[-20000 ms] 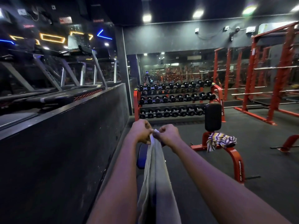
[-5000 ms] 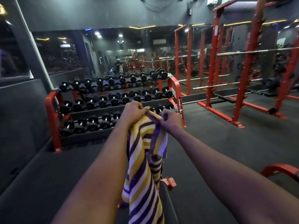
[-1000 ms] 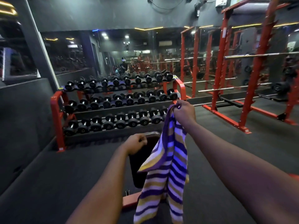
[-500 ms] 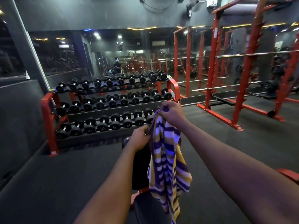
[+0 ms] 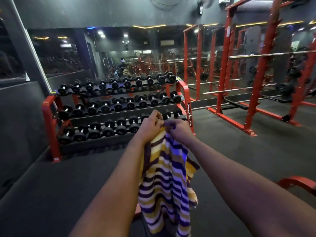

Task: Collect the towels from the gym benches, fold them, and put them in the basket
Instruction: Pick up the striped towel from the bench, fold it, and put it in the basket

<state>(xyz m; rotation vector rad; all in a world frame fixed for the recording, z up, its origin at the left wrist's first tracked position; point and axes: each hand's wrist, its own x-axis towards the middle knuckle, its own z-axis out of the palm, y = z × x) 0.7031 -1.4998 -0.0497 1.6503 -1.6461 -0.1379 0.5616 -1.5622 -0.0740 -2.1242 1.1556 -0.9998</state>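
My left hand (image 5: 151,125) and right hand (image 5: 179,130) meet out front, fingers pinched on the top edge of the striped towel (image 5: 166,182), which hangs between my forearms. The dumbbell rack (image 5: 116,108) stands beyond, squat racks (image 5: 256,74) far right.

Only one legible mark from my feed: white vertical lettering on the right red post of the dumbbell rack (image 5: 188,111), reads roughly "RN FITNESS"; first letters clear, the rest soft. A small yellow sticker (image 5: 178,79) sits on the rack's top right corner, print too small to read. A pale label (image 5: 228,31) on the upright of the near squat rack (image 5: 222,69) is blurred, no text recoverable. Dumbbell (image 5: 131,106) end caps carry faint marks, unreadable. I can read nothing else.
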